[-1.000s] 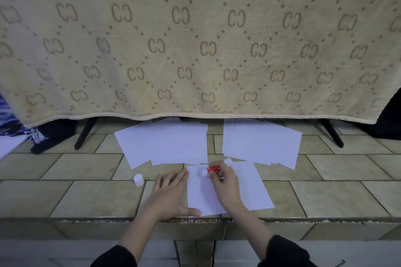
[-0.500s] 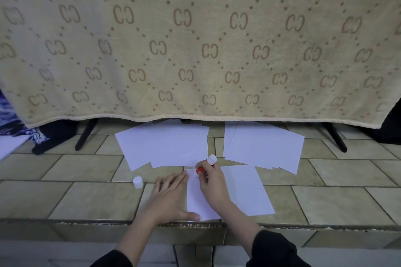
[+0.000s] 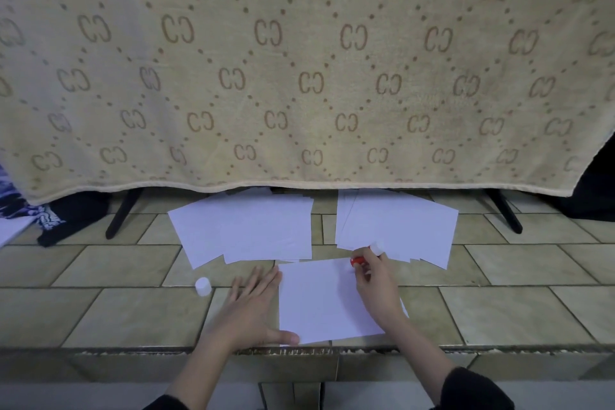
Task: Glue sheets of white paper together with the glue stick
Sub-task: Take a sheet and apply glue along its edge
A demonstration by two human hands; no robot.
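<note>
A white sheet of paper [image 3: 319, 303] lies on the tiled ledge in front of me. My left hand [image 3: 253, 306] rests flat beside its left edge, fingers spread, thumb on the sheet's near corner. My right hand [image 3: 376, 286] grips a red and white glue stick [image 3: 364, 256] with its tip at the sheet's far right corner. The stick's white cap [image 3: 202, 285] stands on the tiles to the left. Two stacks of white paper lie further back, one at the left [image 3: 246, 230] and one at the right [image 3: 399, 226].
A beige patterned blanket [image 3: 299, 83] hangs over a rack across the back, its black legs [image 3: 121, 213] standing on the tiles. Dark cloth [image 3: 73, 213] lies at the far left. The ledge's front edge [image 3: 299, 351] runs just below my hands.
My right hand has carried the glue stick from the sheet's far left corner across to its far right corner. My left hand stays flat at the sheet's left edge.
</note>
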